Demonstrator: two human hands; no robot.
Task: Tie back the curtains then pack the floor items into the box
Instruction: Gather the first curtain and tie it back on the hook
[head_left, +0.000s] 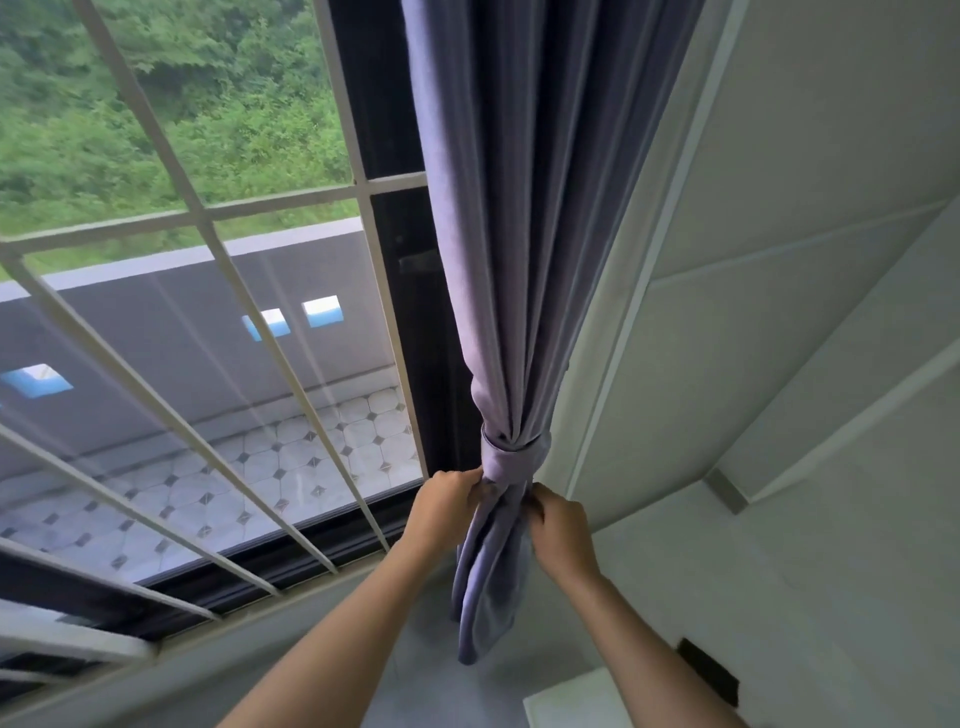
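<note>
My left hand (448, 499) and right hand (558, 525) both pinch the gathered curtain (524, 208) just under its tie band (511, 454). The curtain hangs upright beside the window frame (387, 291), the band straight above both grips, each equally near.

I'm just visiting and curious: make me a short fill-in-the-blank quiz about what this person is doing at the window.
1. The gathered curtain is coloured ____.
2. A band of the same cloth is wrapped ____ the gathered curtain.
3. The left hand and the right hand both grip the cloth just ____ the band.
4. Pale metal bars cross the ____ to the left of the curtain.

Missing words: purple; around; below; window
</note>
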